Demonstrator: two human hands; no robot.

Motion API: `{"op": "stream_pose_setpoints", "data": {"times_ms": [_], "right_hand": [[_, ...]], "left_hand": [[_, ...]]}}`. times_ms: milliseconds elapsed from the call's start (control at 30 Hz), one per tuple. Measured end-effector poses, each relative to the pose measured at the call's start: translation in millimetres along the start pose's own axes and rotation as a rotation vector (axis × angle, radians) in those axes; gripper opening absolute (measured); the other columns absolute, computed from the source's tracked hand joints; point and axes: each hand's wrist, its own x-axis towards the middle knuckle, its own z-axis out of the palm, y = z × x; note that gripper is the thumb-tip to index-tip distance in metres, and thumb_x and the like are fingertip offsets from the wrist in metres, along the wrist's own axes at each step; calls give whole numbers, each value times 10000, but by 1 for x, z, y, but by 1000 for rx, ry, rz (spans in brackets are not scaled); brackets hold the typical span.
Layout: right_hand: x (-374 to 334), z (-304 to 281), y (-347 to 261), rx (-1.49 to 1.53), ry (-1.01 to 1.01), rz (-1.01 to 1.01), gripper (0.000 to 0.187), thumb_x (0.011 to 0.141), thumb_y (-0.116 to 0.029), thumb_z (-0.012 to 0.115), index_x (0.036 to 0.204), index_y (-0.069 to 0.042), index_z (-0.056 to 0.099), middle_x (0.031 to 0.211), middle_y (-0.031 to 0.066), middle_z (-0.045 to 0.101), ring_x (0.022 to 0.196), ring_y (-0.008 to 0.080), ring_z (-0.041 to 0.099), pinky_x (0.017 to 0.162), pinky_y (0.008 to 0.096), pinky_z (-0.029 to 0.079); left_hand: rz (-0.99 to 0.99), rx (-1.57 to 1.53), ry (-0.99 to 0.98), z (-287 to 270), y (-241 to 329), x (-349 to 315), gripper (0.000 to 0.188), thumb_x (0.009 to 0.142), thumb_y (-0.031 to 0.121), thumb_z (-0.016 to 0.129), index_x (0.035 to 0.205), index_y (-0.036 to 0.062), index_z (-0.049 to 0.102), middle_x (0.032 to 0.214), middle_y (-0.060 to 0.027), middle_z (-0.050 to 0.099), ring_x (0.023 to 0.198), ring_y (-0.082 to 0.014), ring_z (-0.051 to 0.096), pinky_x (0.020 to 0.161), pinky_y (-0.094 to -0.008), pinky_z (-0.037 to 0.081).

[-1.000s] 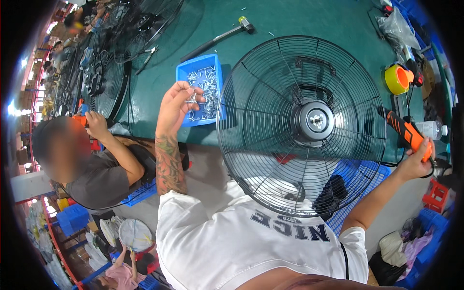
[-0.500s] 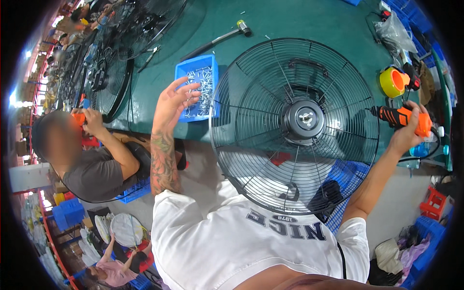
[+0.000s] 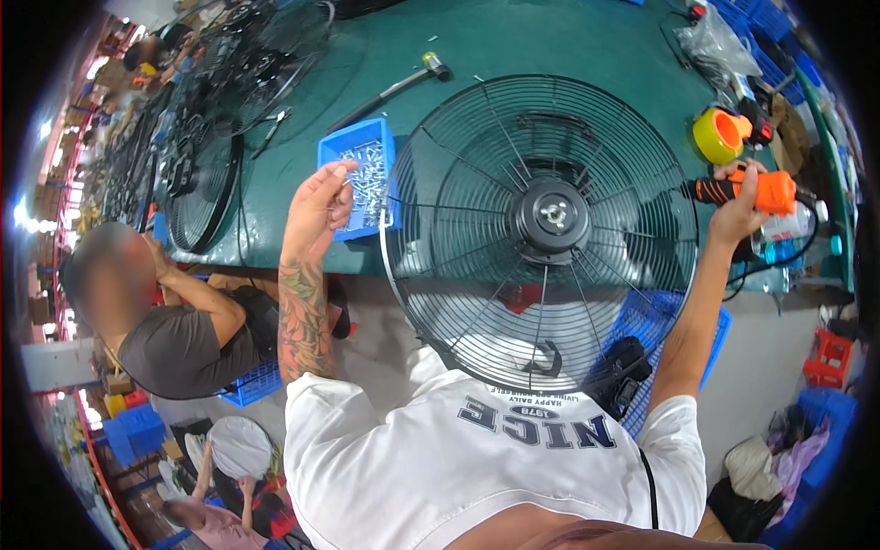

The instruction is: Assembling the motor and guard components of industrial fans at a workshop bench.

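A black wire fan guard (image 3: pixel 458 302) with a round motor hub (image 3: pixel 555 216) at its middle rests on the green table, its near part overhanging the edge toward me. Beside its left rim stands a blue bin (image 3: pixel 390 137) of small silver screws (image 3: pixel 371 174). Over the bin's left side, my left hand (image 3: pixel 317 206) is closed, thumb and fingers pinched together; whatever they hold is too small to make out. My right hand (image 3: pixel 739 213) grips an orange and black electric screwdriver (image 3: pixel 775 192) at the guard's right rim, its tip pointing left toward the guard.
A hammer (image 3: pixel 394 90) lies beyond the bin. A roll of yellow tape (image 3: pixel 715 137) sits at the right, near a clear plastic bag (image 3: pixel 715 53). More fan parts (image 3: pixel 206 174) crowd the left table, where a co-worker (image 3: pixel 174 321) sits. A blue crate (image 3: pixel 720 335) is below the table edge.
My left hand's spread fingers have come together into a pinch over the screw bin. My right hand still holds the screwdriver by the guard. The whole view has shifted slightly.
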Motion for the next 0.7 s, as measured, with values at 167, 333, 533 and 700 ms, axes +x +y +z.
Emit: {"op": "stream_pose_setpoints", "data": {"times_ms": [167,333,533,700], "right_hand": [[15,9,-47,-6,182,-98,235,947,-201,627,1027,13,571,755,145,597,656,250,600,664,400,531],[-1,24,-140,429,29,-199,262,977,-301,554,1066,-57,592,752,160,605,603,265,584,674,421,541],[-39,63,-193,745,-518,154,523,822,-496,710,1112,-84,568,844,83,640,662,143,600,696,277,464],[-44,90,-195,657,-854,90,485,824,-484,735,1093,-115,573,818,27,673,583,112,647,575,257,535]], "left_hand": [[43,76,7,35,13,-6,239,1024,186,589,1118,-21,662,769,9,583,544,-23,434,451,-174,308],[40,235,-147,99,25,-26,224,976,92,625,1159,-26,680,830,-38,673,564,-5,448,467,-170,307],[471,908,-506,190,2,-47,130,877,72,749,968,1,691,731,-41,615,600,-101,529,543,-270,408],[722,908,-629,205,-23,-47,191,810,87,811,948,37,689,767,-79,643,550,-191,555,497,-311,429]]}}
